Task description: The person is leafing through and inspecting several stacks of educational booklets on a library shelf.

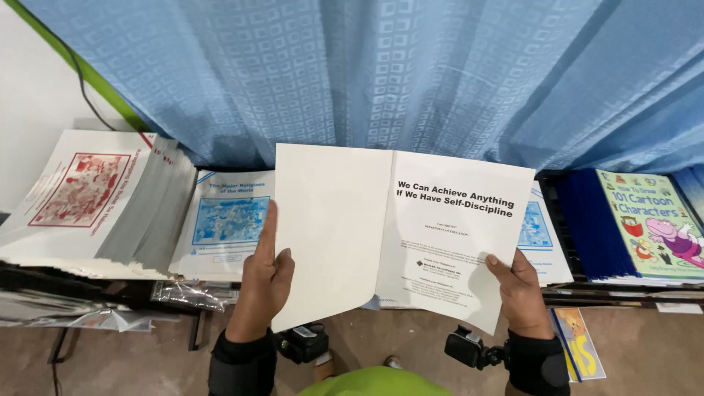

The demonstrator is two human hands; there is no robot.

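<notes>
Landmark: open white paper booklet [400, 231], held up in front of blue curtain [367, 73].

Far left of booklet: tall stack of white booklets with red picture cover [84, 191]. Just left, partly behind it: white booklets with blue picture cover [227, 220].

Left hand [265, 275] pinches booklet's blank left page, thumb on front, first finger pointing up along edge.

Right hand [517, 286] pinches booklet's right page at bottom corner, thumb on print.

Far right of booklet: stack of green cartoon drawing books [649, 216].

no packages | no labels | no signs | no screens
</notes>
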